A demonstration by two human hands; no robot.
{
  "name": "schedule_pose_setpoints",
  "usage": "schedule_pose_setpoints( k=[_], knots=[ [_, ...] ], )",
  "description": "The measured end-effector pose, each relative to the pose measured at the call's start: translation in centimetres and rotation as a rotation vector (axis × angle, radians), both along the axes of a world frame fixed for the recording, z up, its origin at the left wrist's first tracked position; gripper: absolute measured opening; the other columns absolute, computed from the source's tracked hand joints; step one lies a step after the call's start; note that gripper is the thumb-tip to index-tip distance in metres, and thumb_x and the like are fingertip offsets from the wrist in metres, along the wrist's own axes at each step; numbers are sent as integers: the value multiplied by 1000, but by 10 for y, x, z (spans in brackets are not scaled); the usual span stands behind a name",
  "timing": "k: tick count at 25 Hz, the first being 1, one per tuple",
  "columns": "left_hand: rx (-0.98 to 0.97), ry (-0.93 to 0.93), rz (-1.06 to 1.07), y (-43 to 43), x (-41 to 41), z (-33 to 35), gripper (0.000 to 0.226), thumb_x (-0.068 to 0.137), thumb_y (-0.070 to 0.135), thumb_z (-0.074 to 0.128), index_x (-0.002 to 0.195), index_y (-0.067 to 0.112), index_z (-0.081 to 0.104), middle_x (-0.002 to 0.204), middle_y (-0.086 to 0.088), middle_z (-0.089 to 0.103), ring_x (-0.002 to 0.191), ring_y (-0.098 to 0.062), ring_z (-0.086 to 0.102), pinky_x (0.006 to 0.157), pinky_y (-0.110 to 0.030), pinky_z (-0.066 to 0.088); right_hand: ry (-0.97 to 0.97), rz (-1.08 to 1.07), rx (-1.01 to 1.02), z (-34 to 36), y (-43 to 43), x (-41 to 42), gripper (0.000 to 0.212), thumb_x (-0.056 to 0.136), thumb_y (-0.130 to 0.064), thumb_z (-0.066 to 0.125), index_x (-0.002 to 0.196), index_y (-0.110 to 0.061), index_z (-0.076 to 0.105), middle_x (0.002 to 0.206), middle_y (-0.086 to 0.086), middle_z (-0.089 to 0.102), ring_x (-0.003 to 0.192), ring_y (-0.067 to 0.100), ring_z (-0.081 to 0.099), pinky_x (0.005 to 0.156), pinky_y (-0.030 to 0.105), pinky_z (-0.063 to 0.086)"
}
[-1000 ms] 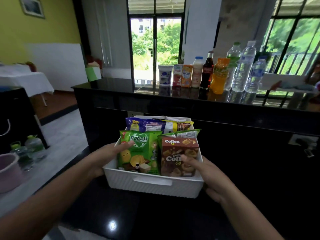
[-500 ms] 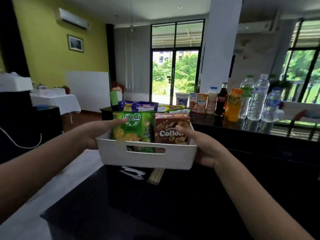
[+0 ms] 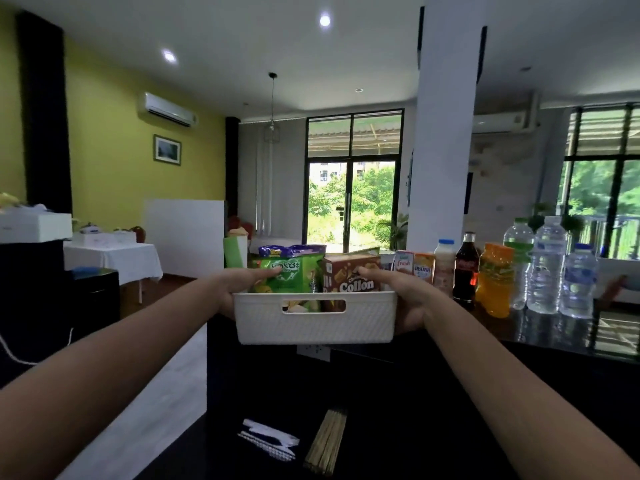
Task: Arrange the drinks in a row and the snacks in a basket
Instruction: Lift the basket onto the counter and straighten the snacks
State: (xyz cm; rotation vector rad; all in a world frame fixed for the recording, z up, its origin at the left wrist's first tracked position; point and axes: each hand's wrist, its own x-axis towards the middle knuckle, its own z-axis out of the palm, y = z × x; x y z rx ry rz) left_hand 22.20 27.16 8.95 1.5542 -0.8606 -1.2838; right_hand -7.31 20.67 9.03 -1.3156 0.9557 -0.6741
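Yellow wall [image 3: 114, 140] and a glass door [image 3: 349, 199] stand behind; the dark surface [image 3: 554, 336] to my right carries the drinks [image 3: 495, 278] in a row. Snacks [image 3: 291, 250] at the back of the white basket [image 3: 315, 323] are mostly hidden behind the green chip bag [image 3: 294, 277] and the Collon box [image 3: 349, 280]. The basket is in the air between my hands, just left of the drinks. My left hand [image 3: 233, 289] grips its left end, thumb on the chip bag; my right hand [image 3: 408, 297] grips the right end, thumb on the box. Fingers underneath are hidden.
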Motion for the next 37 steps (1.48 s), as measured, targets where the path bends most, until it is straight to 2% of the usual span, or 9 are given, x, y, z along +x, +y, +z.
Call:
schedule_pose_setpoints(
  k=[3, 7, 10, 17, 24, 27, 31, 34, 37],
  knots=[
    [-8, -9, -42, -46, 26, -1, 85, 56, 36, 88, 128, 10, 51, 109, -18, 68, 83, -35, 69, 69, -46, 58, 28, -4, 29, -3, -42, 22, 83, 61, -43, 84, 129, -8, 52, 122, 19, 64, 105, 37, 64, 94, 50, 50],
    [-1, -68, -71, -100, 59, 4, 91, 47, 35, 92, 124, 10, 50, 95, -20, 71, 77, -35, 70, 61, -43, 58, 186, 25, -37, -2, -89, 51, 81, 65, -55, 77, 124, -6, 52, 111, 17, 65, 96, 33, 65, 88, 44, 54],
    [-11, -128, -62, -136, 77, 2, 93, 42, 37, 93, 120, 9, 50, 87, -22, 72, 72, -36, 71, 56, -40, 57, 323, 6, -137, 1, -113, 69, 64, 70, -65, 67, 104, -12, 56, 92, 9, 67, 74, 21, 68, 59, 26, 58],
    [-70, -229, -145, -218, 111, -15, 80, 51, 53, 83, 109, 4, 58, 89, -20, 74, 78, -35, 72, 65, -41, 59, 283, -185, -220, -30, -172, 104, 65, 76, -55, 71, 116, -4, 61, 112, 12, 68, 100, 27, 64, 91, 38, 50],
    [-149, -326, -164, -265, 118, -17, 65, 64, 56, 72, 105, 7, 60, 98, -17, 72, 89, -31, 69, 80, -39, 56, 302, -273, -241, -25, -209, 111, 50, 76, -52, 74, 103, -12, 63, 103, 5, 60, 74, 11, 54, 64, 27, 39],
    [-145, -388, -138, -264, 113, -17, 72, 61, 60, 68, 108, 8, 58, 97, -12, 68, 76, -22, 70, 59, -24, 57, 357, -283, -265, -28, -216, 111, 72, 72, -58, 74, 119, -5, 59, 114, 7, 58, 94, 21, 58, 86, 32, 40],
    [-552, -824, 55, -265, 105, -15, 72, 80, 49, 67, 136, 10, 42, 130, -16, 53, 111, -28, 56, 85, -34, 46, 590, -573, -778, -30, -215, 116, 87, 73, -63, 69, 140, -16, 41, 139, 6, 50, 127, 30, 46, 100, 46, 43],
    [-910, -1242, 98, -263, 88, 4, 40, 89, 40, 58, 120, 16, 56, 95, -2, 65, 78, -16, 61, 69, -32, 54, 631, -616, -1324, -16, -204, 128, 47, 87, -48, 59, 128, -24, 54, 124, 1, 60, 113, 21, 53, 82, 35, 45],
    [-721, -1298, -175, -271, 63, 28, 31, 92, 32, 53, 121, 19, 58, 101, -1, 65, 75, -12, 60, 62, -26, 49, 722, -490, -1295, 9, -199, 142, 32, 92, -41, 49, 119, -28, 61, 113, 2, 68, 99, 20, 62, 69, 31, 44]
  ],
)
